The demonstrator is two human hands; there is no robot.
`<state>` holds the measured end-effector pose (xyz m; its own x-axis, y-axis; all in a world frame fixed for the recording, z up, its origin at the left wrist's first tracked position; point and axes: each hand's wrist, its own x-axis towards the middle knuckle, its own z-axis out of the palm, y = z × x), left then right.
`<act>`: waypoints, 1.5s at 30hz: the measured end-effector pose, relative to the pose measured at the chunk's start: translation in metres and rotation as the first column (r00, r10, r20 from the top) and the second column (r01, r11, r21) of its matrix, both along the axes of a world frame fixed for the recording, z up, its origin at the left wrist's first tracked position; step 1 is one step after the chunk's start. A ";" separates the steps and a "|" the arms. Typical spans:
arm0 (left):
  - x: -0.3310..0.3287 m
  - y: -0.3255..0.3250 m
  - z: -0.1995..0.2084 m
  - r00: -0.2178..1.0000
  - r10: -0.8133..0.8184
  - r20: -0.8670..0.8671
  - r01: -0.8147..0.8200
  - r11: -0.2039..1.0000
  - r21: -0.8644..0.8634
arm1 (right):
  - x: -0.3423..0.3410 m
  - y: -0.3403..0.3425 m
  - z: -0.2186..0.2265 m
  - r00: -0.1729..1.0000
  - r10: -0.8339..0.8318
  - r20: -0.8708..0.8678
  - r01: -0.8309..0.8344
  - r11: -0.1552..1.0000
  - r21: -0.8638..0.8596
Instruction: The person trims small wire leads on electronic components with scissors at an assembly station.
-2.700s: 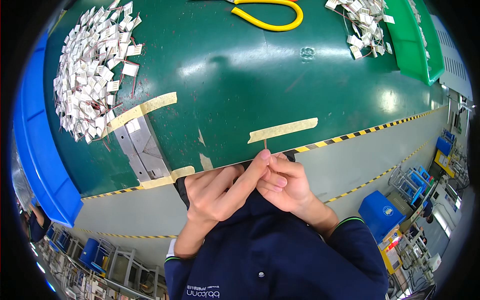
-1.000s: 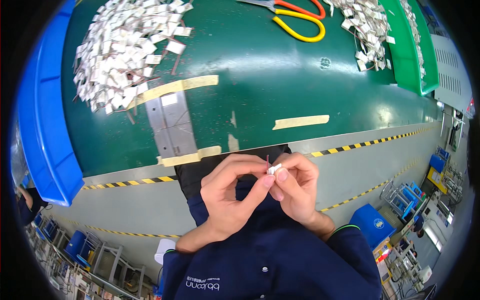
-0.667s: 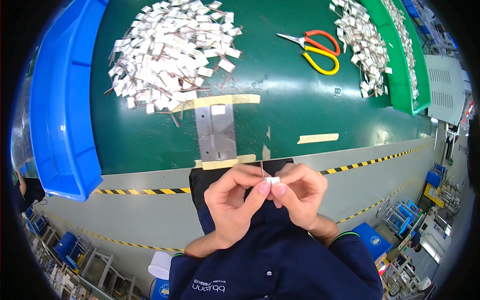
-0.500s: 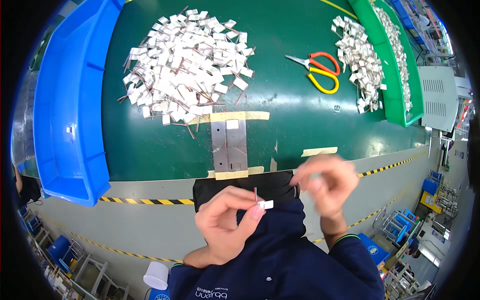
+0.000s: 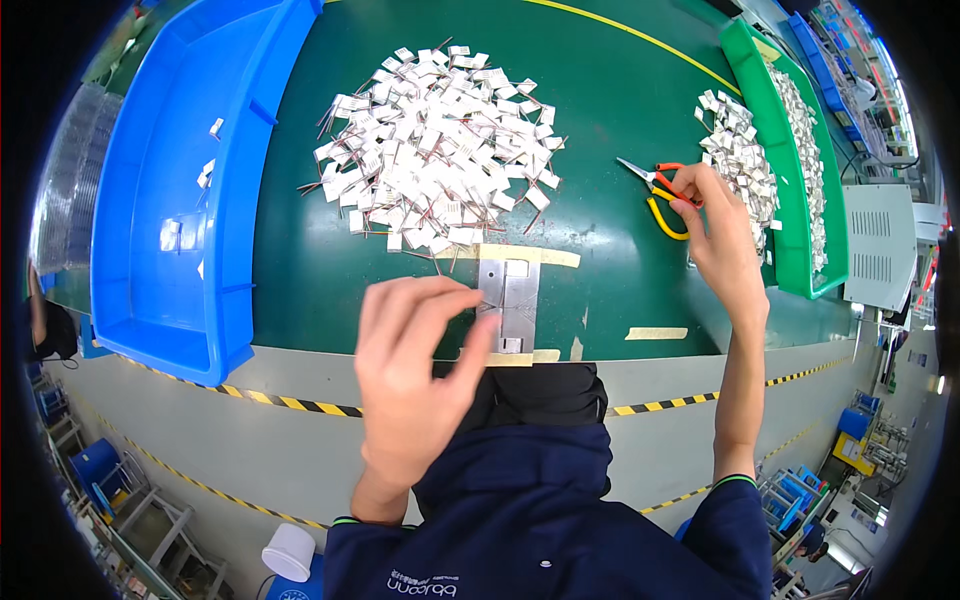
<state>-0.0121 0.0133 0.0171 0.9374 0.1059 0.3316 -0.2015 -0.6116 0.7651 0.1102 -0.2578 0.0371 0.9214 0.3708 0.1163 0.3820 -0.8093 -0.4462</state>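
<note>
My right hand [image 5: 718,225] reaches over the table, its thumb and fingers closed on the orange handle of the scissors [image 5: 664,190]. The yellow handle hangs free of the fingers and the blades point to the far left. My left hand [image 5: 415,350], slightly blurred, hovers at the table's near edge beside a metal fixture [image 5: 521,305] taped to the table. Its thumb and fingers are apart, and I see nothing between them. Beyond the fixture spreads a big pile of small white tagged pieces [image 5: 430,150] with thin brown wires.
A blue bin [image 5: 240,220] at the left holds several white pieces. At the right, a smaller white heap [image 5: 745,160] lies against a green bin [image 5: 795,220] of similar small pieces. Tape strips [image 5: 656,333] stick near the front edge. A grey vented box [image 5: 880,240] stands far right.
My right hand has moved up and right to the scissors and taken hold. The wired white piece is gone from my left hand, which has risen and opened. More pieces show in the blue bin.
</note>
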 end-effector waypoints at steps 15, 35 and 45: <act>0.007 -0.018 -0.020 0.985 0.049 0.168 -0.070 0.990 0.125 | 0.002 0.080 -0.022 0.695 0.554 -0.459 0.147 0.515 0.844; 0.020 -0.018 0.000 0.977 -0.143 0.158 0.196 0.894 -0.403 | -0.015 0.072 -0.005 0.271 0.688 -0.673 0.605 0.422 0.675; 0.020 -0.029 -0.004 0.997 -0.063 0.049 0.080 0.792 -0.605 | -0.018 0.073 -0.007 0.205 0.752 -0.626 0.641 0.381 0.667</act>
<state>0.0074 -0.0161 0.0127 0.9427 0.2264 0.2452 -0.2501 -0.0072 0.9682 0.0921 -0.1853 0.0300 0.5121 0.7719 -0.3766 -0.7706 0.2193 -0.5984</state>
